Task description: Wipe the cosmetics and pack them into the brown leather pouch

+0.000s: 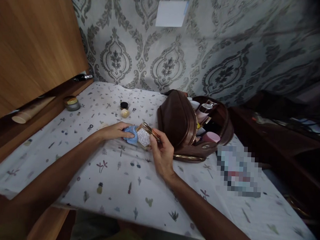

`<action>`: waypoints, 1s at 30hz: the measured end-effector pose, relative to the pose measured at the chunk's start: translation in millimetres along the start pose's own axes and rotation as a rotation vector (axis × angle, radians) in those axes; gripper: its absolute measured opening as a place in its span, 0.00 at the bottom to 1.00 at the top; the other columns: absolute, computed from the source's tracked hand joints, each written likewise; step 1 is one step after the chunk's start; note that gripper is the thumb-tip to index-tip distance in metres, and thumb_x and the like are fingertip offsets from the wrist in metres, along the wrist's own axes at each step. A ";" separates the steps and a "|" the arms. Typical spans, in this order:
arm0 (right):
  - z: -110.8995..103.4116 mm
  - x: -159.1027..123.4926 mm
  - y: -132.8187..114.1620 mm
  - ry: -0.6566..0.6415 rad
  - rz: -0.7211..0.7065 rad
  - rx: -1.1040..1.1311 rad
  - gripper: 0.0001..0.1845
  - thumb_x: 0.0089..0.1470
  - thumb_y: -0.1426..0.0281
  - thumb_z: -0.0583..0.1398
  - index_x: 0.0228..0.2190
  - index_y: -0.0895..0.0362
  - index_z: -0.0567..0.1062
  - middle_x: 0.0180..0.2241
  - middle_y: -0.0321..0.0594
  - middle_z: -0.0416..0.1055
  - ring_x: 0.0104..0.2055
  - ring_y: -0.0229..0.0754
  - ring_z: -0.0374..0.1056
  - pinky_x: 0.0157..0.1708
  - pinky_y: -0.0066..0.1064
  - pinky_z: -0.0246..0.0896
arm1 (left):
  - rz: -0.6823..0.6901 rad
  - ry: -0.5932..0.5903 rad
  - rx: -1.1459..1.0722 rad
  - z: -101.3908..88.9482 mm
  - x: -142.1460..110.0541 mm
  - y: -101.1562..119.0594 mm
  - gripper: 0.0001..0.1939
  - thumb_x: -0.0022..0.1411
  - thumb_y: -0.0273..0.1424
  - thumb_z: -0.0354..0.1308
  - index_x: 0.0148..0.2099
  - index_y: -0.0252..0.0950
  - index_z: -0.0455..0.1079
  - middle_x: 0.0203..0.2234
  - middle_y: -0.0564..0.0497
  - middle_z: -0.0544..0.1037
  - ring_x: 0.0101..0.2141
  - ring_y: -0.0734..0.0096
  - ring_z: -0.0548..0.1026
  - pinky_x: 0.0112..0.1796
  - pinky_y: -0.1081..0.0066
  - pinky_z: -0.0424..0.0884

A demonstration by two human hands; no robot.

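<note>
My left hand [116,130] is closed on a small blue cloth [131,135] and presses it against a glittery silver compact case [144,136] with a gold rim. My right hand [161,152] grips that case from the right side, fingers wrapped round its edge. Both hands hover just above a white printed tablecloth [115,181]. Right behind the case lies an open brown leather cosmetic bag [179,122] with bottles and a pink jar [211,137] inside.
A small black-lidded jar [124,105] and a cream bottle [125,113] stand behind my hands. A round tin [72,103] and a beige tube [31,110] lie on the wooden ledge at left. A blurred flat item [238,171] lies at right. Patterned fabric hangs behind.
</note>
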State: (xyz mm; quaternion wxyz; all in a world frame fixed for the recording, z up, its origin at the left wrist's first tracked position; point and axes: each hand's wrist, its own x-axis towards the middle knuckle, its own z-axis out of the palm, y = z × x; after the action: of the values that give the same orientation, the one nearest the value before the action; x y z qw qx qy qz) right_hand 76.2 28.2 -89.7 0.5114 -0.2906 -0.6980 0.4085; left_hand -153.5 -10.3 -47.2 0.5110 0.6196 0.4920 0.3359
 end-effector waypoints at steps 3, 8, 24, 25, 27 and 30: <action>2.1 0.4 -1.0 0.029 0.062 0.081 0.18 0.62 0.58 0.61 0.48 0.54 0.76 0.46 0.45 0.76 0.44 0.46 0.73 0.38 0.36 0.71 | -0.022 -0.034 -0.065 2.0 -0.9 0.7 0.15 0.59 0.41 0.65 0.40 0.34 0.73 0.27 0.54 0.71 0.26 0.76 0.68 0.26 0.75 0.66; 4.7 1.7 -3.7 0.021 0.100 0.203 0.16 0.60 0.57 0.62 0.45 0.54 0.74 0.41 0.40 0.73 0.36 0.40 0.69 0.30 0.30 0.69 | 0.071 0.070 -0.182 3.8 2.9 -6.7 0.16 0.60 0.42 0.65 0.36 0.33 0.71 0.25 0.54 0.71 0.23 0.78 0.67 0.23 0.76 0.63; -1.1 5.4 -5.1 -0.207 0.125 -0.037 0.27 0.52 0.64 0.65 0.53 0.54 0.69 0.36 0.35 0.75 0.33 0.39 0.68 0.37 0.32 0.66 | 0.047 0.191 -0.113 4.0 2.0 -4.3 0.17 0.59 0.44 0.66 0.36 0.33 0.72 0.22 0.56 0.70 0.22 0.80 0.65 0.23 0.77 0.59; -1.4 4.9 -6.3 -0.224 0.134 -0.036 0.27 0.53 0.63 0.64 0.53 0.54 0.68 0.37 0.36 0.75 0.33 0.40 0.69 0.37 0.32 0.66 | 0.045 0.187 -0.123 5.4 2.8 -4.7 0.18 0.58 0.44 0.66 0.36 0.33 0.72 0.22 0.56 0.70 0.22 0.80 0.65 0.22 0.77 0.60; -1.6 4.1 -8.7 -0.265 0.164 -0.009 0.27 0.56 0.60 0.63 0.54 0.54 0.67 0.38 0.37 0.75 0.33 0.40 0.71 0.37 0.33 0.68 | 0.031 0.177 -0.150 8.6 4.7 -5.8 0.19 0.58 0.45 0.67 0.38 0.33 0.73 0.21 0.56 0.70 0.21 0.79 0.65 0.22 0.77 0.60; -0.9 4.1 -10.1 -0.290 0.189 0.091 0.25 0.57 0.56 0.62 0.52 0.55 0.67 0.41 0.40 0.76 0.37 0.42 0.73 0.39 0.33 0.70 | 0.007 0.254 -0.256 13.1 8.0 -8.3 0.21 0.55 0.46 0.69 0.35 0.32 0.72 0.19 0.57 0.69 0.20 0.79 0.65 0.21 0.77 0.60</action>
State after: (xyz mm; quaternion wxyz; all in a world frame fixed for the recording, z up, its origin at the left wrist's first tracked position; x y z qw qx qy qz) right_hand 75.9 26.8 -78.9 0.3772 -0.2694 -0.7149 0.5234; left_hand -141.4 -6.6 -59.2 0.5183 0.5038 0.5038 0.4731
